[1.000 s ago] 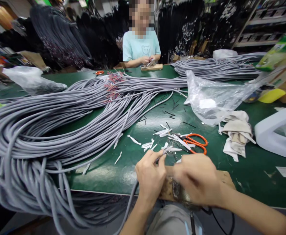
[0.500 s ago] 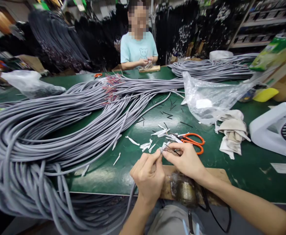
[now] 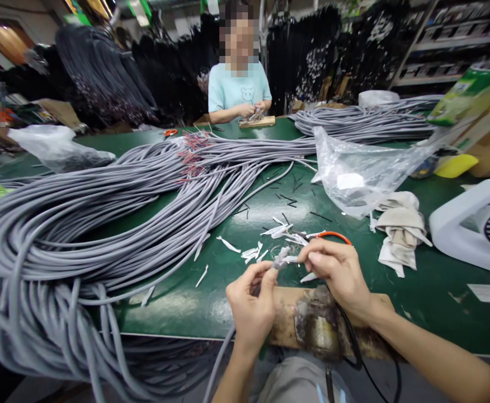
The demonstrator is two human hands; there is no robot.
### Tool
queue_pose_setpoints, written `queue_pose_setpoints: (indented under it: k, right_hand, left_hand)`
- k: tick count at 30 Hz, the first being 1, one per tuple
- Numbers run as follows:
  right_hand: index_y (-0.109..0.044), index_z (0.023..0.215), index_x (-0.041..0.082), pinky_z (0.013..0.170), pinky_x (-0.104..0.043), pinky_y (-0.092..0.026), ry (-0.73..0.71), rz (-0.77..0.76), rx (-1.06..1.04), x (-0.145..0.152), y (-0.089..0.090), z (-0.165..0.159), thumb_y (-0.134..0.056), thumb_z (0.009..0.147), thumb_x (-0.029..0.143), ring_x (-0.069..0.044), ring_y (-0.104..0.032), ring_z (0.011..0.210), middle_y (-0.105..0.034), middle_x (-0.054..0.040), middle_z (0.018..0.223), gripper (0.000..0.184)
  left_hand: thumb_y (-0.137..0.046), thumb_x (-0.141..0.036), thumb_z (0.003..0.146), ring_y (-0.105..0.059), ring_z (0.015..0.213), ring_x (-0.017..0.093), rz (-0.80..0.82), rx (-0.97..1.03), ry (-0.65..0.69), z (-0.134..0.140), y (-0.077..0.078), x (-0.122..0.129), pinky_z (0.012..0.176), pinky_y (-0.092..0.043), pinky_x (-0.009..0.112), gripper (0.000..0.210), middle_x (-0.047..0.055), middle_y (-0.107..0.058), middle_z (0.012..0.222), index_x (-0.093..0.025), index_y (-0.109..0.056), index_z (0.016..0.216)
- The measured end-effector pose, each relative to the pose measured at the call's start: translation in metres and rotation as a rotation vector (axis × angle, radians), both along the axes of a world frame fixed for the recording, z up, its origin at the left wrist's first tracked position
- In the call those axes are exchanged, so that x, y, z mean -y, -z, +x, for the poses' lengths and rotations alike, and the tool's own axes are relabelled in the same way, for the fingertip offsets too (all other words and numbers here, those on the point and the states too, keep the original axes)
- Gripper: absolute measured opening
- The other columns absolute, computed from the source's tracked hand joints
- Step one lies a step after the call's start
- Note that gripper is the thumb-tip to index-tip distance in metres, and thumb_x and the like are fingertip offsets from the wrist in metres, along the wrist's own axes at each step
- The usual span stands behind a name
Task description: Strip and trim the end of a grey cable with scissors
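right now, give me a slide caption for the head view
Left hand gripping gray cable, right hand in front of orange-handled scissors

And there goes the right hand (image 3: 337, 274): a second ago a blur over the metal fixture (image 3: 323, 336), half a second ago right up at the cable end (image 3: 281, 258), now drawn off to the right, thumb and fingertips close together. So that cable end pokes out uncovered again above the left hand (image 3: 251, 302). The thin black sliver by the right fingers is out of sight, and look, the lower loop of the orange scissors (image 3: 336, 235) is hidden now!
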State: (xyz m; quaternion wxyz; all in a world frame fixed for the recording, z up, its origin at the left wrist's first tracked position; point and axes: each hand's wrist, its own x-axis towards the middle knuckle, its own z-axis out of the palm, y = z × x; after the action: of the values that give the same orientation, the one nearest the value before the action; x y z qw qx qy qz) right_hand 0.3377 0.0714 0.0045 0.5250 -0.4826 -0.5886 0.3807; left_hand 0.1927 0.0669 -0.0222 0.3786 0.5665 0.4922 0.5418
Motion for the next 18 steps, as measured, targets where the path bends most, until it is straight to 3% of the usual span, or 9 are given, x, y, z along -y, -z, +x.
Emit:
queue_pose_setpoints:
  k: [4, 8, 14, 18]
  right_hand:
    - [-0.066, 0.08, 0.013, 0.045, -0.018, -0.033, -0.241, -0.263, -0.138, -0.005, -0.005, 0.001, -0.057, 0.072, 0.023, -0.006, -0.043, 0.05, -0.057, -0.0001, 0.065, 0.016]
    - [-0.066, 0.083, 0.013, 0.057, -0.021, -0.042, -0.362, -0.276, -0.166, -0.007, -0.007, -0.001, -0.065, 0.07, 0.032, -0.011, -0.053, 0.067, -0.062, -0.0039, 0.081, 0.023]
    - [-0.063, 0.063, 0.012, 0.046, -0.019, -0.038, -0.208, -0.308, -0.291, -0.011, -0.001, -0.004, -0.076, 0.055, 0.031, -0.006, -0.047, 0.048, -0.056, 0.002, 0.057, 0.024]
    - [-0.061, 0.061, 0.013, 0.041, -0.019, -0.029, -0.085, -0.114, -0.079, -0.008, -0.001, -0.008, -0.072, 0.062, 0.03, -0.005, -0.036, 0.045, -0.047, 0.0041, 0.054, 0.02]
  left_hand:
    - [-0.051, -0.032, 0.081, -0.036, 0.042, 0.006, -0.097, 0.067, 0.163, -0.007, -0.002, -0.002, 0.039, -0.028, 0.018, 0.023, -0.003, -0.043, 0.05, -0.012, -0.061, 0.074]
    - [-0.049, -0.033, 0.083, -0.025, 0.042, 0.005, -0.13, 0.048, 0.291, -0.011, -0.002, -0.003, 0.04, -0.019, 0.02, 0.03, -0.005, -0.031, 0.048, -0.013, -0.053, 0.061]
    - [-0.048, -0.035, 0.084, -0.027, 0.042, 0.005, -0.189, 0.073, 0.389, -0.012, -0.001, -0.004, 0.041, -0.02, 0.021, 0.03, -0.005, -0.033, 0.049, -0.014, -0.049, 0.062]
    - [-0.046, -0.033, 0.086, -0.035, 0.046, 0.007, -0.174, 0.114, 0.387, -0.009, -0.001, -0.003, 0.044, -0.026, 0.019, 0.024, -0.004, -0.041, 0.054, -0.015, -0.052, 0.072]
